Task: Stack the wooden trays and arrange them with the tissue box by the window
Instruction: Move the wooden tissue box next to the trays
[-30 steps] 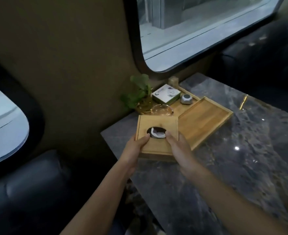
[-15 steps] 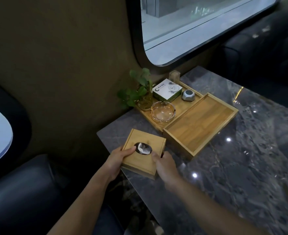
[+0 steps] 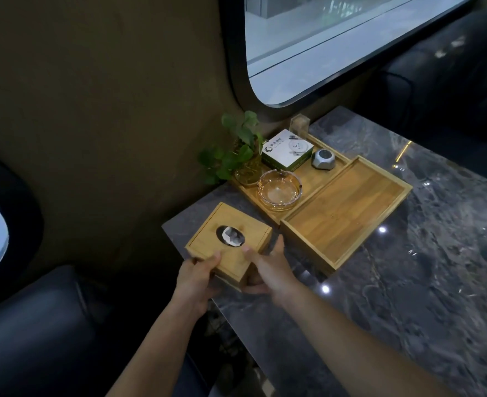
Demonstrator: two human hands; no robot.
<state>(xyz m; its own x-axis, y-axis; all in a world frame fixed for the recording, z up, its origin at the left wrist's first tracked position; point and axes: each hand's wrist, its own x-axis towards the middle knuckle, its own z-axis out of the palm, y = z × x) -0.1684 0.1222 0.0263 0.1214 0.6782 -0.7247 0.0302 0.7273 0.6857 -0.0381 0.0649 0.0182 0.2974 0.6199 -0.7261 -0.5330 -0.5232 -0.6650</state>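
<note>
1. The left hand (image 3: 197, 275) grips the near left corner of the wooden tissue box (image 3: 228, 240), thumb on the lid and fingers curled under the side.
2. The right hand (image 3: 268, 270) holds the box's near right side, thumb on top near the oval opening, where white tissue shows.
3. The tissue box sits at the near left corner of the dark marble tabletop (image 3: 408, 282), close to the wall edge.
4. Just right of it lies an empty wooden tray (image 3: 348, 213), apparently stacked on another.
5. Behind, along the wall edge under the window (image 3: 336, 38), a longer tray (image 3: 316, 176) carries a glass ashtray (image 3: 279, 190), a small plant (image 3: 236, 147), a white and green box (image 3: 287, 149) and a grey round device (image 3: 323, 159).
</note>
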